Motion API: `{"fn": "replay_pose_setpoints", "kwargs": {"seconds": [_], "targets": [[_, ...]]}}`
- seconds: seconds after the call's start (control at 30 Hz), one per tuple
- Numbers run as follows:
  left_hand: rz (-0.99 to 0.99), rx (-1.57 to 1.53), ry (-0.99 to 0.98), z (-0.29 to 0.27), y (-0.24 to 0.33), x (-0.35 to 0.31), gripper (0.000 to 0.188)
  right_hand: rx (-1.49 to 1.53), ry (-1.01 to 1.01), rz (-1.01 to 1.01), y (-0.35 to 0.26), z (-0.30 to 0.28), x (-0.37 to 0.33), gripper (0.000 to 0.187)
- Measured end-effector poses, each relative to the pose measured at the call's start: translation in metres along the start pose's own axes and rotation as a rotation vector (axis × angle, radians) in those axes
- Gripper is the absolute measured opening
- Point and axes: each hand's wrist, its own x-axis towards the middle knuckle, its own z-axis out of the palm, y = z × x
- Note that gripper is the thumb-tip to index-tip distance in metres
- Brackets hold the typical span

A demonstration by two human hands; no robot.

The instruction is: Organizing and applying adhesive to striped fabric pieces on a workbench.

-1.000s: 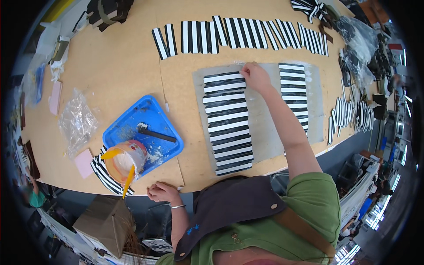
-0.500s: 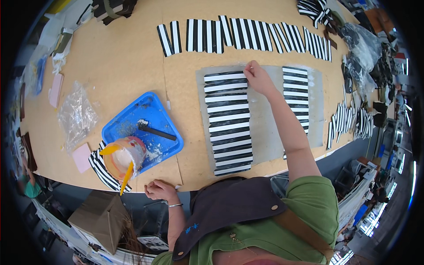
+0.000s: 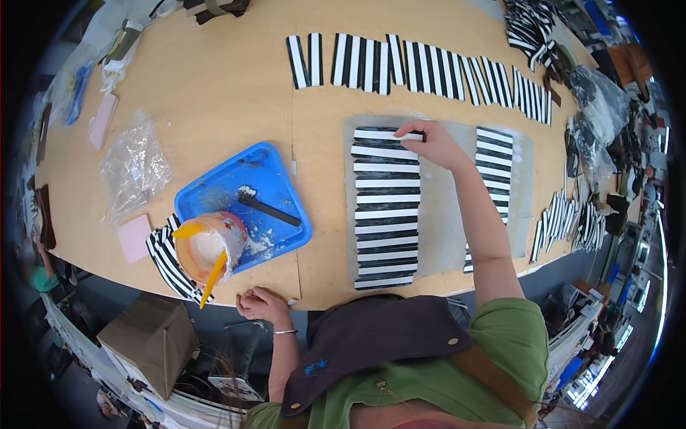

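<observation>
My right hand (image 3: 437, 145) reaches over the upper end of a column of black-and-white striped strips (image 3: 386, 214) lying on a grey sheet (image 3: 441, 229). Its thumb and forefinger are pinched at the top strip (image 3: 375, 134), near that strip's right end; the other fingers are curled. A second, partly covered striped column (image 3: 493, 163) lies right of it, behind my forearm. At the table's front edge rests my left hand (image 3: 263, 305), fingers loosely curled in, with nothing seen in them. Nearest to it is a tub of whitish paste (image 3: 209, 248) with yellow-handled tools (image 3: 214, 277).
The tub stands partly over a blue tray (image 3: 286, 189) holding a dark-handled brush (image 3: 270, 210) and white crumbs. More striped strips (image 3: 432, 70) lie in a row behind the sheet. Clear plastic film (image 3: 136, 168) and a pink pad (image 3: 133, 238) lie left. Striped bundles (image 3: 587, 223) sit right.
The whole view has shifted, so the tabletop things sit further right. My right fingers have moved left from the top strip's end onto its face. My left hand stays at the edge.
</observation>
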Motion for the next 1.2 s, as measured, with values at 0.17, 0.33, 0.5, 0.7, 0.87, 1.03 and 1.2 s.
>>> {"fn": "replay_pose_setpoints", "kwargs": {"seconds": [0.17,0.33,0.5,0.7,0.87,1.03,1.2], "targets": [[0.032,-0.068,-0.014,0.001,-0.005,-0.001,0.028,0.197,0.036,-0.203,-0.065,0.030,0.037,0.020],[0.000,-0.084,0.011,-0.001,0.002,-0.005,0.029,0.443,0.352,-0.424,-0.119,0.109,0.123,0.023],[-0.028,-0.165,-0.014,0.003,-0.005,-0.009,0.025,0.388,0.576,-0.295,-0.124,0.174,0.191,0.027],[-0.021,-0.168,-0.010,-0.003,0.000,-0.008,0.023,0.278,0.610,-0.171,-0.102,0.211,0.202,0.036],[-0.023,-0.231,-0.020,-0.005,0.001,-0.004,0.024,0.346,0.506,-0.158,-0.087,0.211,0.198,0.037],[0.045,-0.056,-0.012,-0.005,0.001,-0.005,0.028,0.328,0.537,-0.156,-0.096,0.208,0.187,0.036],[0.073,-0.097,-0.010,-0.003,-0.002,-0.006,0.031,0.004,0.509,-0.219,-0.088,0.192,0.171,0.033]]}}
